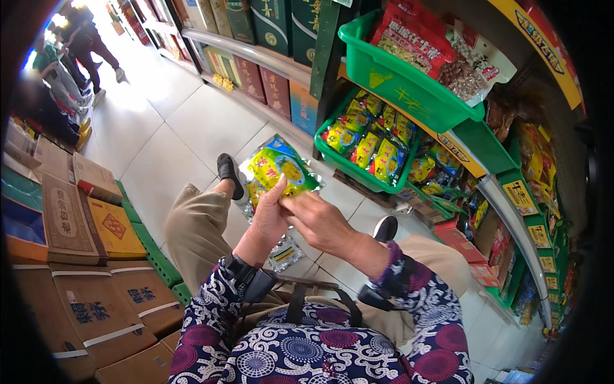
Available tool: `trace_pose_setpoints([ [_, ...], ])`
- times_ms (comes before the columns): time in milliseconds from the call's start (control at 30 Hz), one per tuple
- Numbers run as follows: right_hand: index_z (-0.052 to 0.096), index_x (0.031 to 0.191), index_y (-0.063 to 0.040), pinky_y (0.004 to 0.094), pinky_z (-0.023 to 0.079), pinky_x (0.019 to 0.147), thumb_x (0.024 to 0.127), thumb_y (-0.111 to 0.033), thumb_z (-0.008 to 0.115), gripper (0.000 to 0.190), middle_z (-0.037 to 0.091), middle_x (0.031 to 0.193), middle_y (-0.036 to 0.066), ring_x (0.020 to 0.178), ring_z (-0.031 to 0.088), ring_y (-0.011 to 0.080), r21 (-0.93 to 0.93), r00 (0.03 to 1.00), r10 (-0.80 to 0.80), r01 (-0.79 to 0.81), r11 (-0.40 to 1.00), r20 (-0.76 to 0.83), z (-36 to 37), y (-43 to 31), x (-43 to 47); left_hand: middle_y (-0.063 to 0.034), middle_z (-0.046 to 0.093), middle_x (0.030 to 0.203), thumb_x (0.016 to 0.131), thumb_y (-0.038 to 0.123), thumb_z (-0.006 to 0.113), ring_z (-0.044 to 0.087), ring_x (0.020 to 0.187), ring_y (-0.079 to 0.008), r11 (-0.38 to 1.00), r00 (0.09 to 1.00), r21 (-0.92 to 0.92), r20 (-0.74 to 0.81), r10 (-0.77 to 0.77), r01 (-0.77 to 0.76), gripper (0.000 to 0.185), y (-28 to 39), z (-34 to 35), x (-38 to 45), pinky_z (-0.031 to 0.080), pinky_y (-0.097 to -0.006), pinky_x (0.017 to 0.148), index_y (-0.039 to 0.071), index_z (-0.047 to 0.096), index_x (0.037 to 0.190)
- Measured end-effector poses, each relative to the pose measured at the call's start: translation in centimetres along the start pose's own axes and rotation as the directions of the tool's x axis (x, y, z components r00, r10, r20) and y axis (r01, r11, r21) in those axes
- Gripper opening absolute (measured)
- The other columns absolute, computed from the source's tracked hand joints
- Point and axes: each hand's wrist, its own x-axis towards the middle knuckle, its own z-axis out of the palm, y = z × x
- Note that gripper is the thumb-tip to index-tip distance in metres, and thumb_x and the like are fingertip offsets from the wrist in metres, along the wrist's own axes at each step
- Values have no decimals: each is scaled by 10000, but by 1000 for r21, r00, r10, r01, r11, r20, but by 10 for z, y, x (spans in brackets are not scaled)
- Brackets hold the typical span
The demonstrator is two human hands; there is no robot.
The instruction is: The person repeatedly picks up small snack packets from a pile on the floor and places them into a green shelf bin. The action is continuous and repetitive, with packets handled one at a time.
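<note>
My left hand (268, 216) holds a shiny yellow-green snack packet (278, 165), thumb laid on its front. At the packet's lower edge are the curled fingers of my right hand (319, 221); they look closed on that edge, partly blurred. Below and left of my left hand shows part of another similar packet (253, 194). A silver packet (285, 254), striped side up, appears under my wrists; whether it lies on the floor cannot be told. To the right, a green plastic basket (357, 178) is filled with rows of matching packets (367, 149).
A higher green bin (407, 98) holds red and clear snack bags. Stacked cartons (91, 307) line the left side. Boxed goods fill the shelf (244, 48) ahead. My shoes (230, 175) rest on the tiled floor (158, 134). Several people (86, 43) are at the far left.
</note>
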Motion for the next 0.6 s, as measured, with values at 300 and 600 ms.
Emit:
trace_pose_setpoints([
  [300,537,926,-30,281,409,537,952,-230,573,205,516,622,52,576,460,115,584,719,687,-603,543,103,-16,41,-9,-79,649,1090,909,146,644,644,997,-204,965,995,261,-91,47,-21,348,-3,27,-12,537,-360,852,43,518,1216],
  [600,473,850,-36,372,422,494,963,-157,534,176,522,671,216,560,583,310,227,872,344,-278,933,-349,-14,5,12,-19,642,849,1007,263,484,611,720,-83,658,788,630,-115,604,-412,269,-17,11,-1,502,-238,627,11,574,983],
])
